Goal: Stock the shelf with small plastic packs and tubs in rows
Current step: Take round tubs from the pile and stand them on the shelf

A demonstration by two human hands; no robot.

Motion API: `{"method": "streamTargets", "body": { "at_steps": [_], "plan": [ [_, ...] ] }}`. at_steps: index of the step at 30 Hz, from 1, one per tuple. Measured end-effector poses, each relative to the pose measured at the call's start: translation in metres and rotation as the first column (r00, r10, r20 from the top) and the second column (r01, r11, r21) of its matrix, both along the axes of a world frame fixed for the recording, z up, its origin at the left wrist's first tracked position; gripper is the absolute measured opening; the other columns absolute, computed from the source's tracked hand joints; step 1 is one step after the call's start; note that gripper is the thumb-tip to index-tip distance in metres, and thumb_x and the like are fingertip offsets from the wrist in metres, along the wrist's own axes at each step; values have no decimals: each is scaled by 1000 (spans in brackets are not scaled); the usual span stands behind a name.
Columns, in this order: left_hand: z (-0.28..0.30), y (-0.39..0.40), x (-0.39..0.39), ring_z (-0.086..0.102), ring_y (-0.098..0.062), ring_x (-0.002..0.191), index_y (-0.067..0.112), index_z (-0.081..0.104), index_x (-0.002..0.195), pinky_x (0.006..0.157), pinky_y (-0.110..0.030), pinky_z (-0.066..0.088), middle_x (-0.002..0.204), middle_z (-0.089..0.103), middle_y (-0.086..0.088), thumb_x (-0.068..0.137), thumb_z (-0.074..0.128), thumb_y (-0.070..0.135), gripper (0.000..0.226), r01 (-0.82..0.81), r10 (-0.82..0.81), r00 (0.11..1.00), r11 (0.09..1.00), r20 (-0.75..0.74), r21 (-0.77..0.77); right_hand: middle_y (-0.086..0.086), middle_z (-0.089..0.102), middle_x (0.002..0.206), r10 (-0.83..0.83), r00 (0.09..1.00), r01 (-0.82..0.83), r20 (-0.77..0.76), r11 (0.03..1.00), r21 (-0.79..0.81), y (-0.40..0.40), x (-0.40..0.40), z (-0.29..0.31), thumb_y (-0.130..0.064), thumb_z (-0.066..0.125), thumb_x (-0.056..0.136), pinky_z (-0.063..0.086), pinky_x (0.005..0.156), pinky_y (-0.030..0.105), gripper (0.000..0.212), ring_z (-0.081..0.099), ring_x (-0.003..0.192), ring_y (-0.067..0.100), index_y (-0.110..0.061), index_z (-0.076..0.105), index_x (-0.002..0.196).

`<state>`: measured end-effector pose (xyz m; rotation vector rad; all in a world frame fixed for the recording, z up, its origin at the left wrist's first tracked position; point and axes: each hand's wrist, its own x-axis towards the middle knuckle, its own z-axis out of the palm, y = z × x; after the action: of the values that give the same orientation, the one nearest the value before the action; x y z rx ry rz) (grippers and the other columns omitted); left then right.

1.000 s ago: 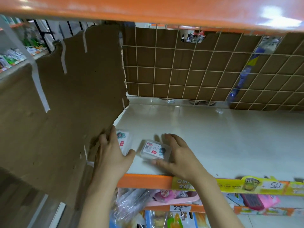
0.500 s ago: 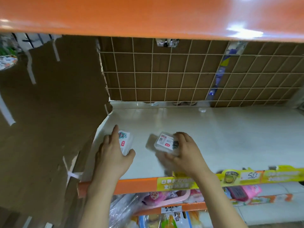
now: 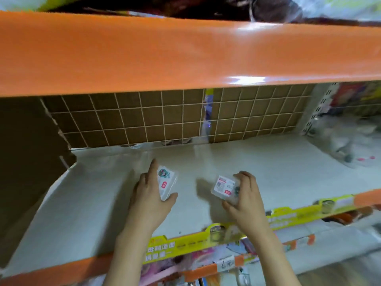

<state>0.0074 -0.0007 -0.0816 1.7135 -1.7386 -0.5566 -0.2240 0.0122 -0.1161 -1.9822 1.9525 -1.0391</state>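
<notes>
Gripping one clear pack (image 3: 166, 183) in our left hand (image 3: 151, 200), fingers curled round it; right hand (image 3: 246, 200) pinched another pack (image 3: 225, 187) above the shelf (image 3: 278, 174).

My 2 forearms come up from the bottom edge, bare all the way to the wrists, no sleeve on either. My left hand (image 3: 149, 200) and right hand (image 3: 246, 200) wear nothing. My nails are short and plain.
</notes>
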Motion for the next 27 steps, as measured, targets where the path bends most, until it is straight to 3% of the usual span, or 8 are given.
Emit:
{"method": "streamTargets", "body": {
  "at_steps": [4, 8, 12, 15, 18, 21, 23, 27],
  "plan": [
    [6, 1, -69, 49, -29, 113, 21, 22, 147, 89, -34, 41, 126, 52, -10, 73, 77, 31, 93, -6, 6, 1000, 1000, -17, -11, 17, 48, 117, -21, 1000, 22, 17, 999, -36, 5, -65, 8, -21, 62, 59, 33, 87, 22, 66, 47, 105, 27, 1, 47, 119],
    [13, 6, -133, 54, -32, 109, 26, 26, 139, 81, -35, 45, 123, 57, -7, 73, 77, 31, 83, -9, 7, 998, 999, -62, -34, 16, 51, 111, -42, 999, 42, 8, 998, -35, 5, -124, 12, -29, 62, 62, 38, 83, 30, 66, 54, 99, 35, 1, 48, 119],
    [21, 12, -178, 49, -30, 112, 35, 21, 143, 88, -36, 41, 127, 46, -3, 80, 70, 34, 79, 9, -12, 999, 998, -40, -60, 14, 50, 111, -25, 1000, 24, -4, 998, -58, 0, -165, 15, -21, 72, 67, 47, 83, 41, 63, 53, 100, 34, 0, 48, 120],
    [22, 17, -197, 49, -30, 111, 43, 22, 142, 92, -38, 41, 122, 39, -3, 80, 69, 40, 78, -45, 41, 996, 998, -75, -52, 13, 50, 112, -4, 1000, 4, 5, 998, -63, -3, -182, 18, -27, 66, 66, 48, 82, 44, 64, 53, 100, 33, -2, 47, 121],
    [22, 22, -204, 47, -23, 107, 45, 20, 141, 93, -33, 39, 121, 30, 1, 69, 79, 44, 93, -34, 30, 994, 999, -105, -36, 12, 49, 114, 15, 999, -13, 34, 998, -57, -4, -190, 20, -29, 62, 65, 47, 83, 44, 65, 53, 101, 32, -3, 47, 123],
    [19, 24, -206, 35, -9, 98, 47, 3, 140, 86, -18, 32, 123, 16, 5, 66, 85, 20, 114, 45, -41, 992, 998, -120, 31, 12, 48, 116, 35, 999, -33, 32, 998, -46, -6, -192, 18, -29, 62, 65, 47, 84, 44, 65, 52, 103, 31, -4, 46, 124],
    [15, 23, -207, 35, -9, 96, 41, -3, 143, 81, -14, 31, 126, 13, 4, 70, 75, -3, 116, 50, -45, 993, 998, -107, 41, 12, 48, 117, 38, 999, -37, 31, 998, -48, -10, -191, 18, -29, 62, 65, 47, 85, 43, 66, 52, 103, 31, -4, 46, 124],
    [8, 9, -199, 40, -14, 92, 18, 18, 143, 73, -15, 33, 117, 20, 2, 71, 57, -20, 91, -74, 60, 980, 995, -190, -69, 11, 49, 116, 24, 999, -23, 30, 998, -58, -14, -186, 20, -29, 63, 66, 47, 84, 42, 65, 53, 102, 31, -4, 47, 123]
  ]
}}
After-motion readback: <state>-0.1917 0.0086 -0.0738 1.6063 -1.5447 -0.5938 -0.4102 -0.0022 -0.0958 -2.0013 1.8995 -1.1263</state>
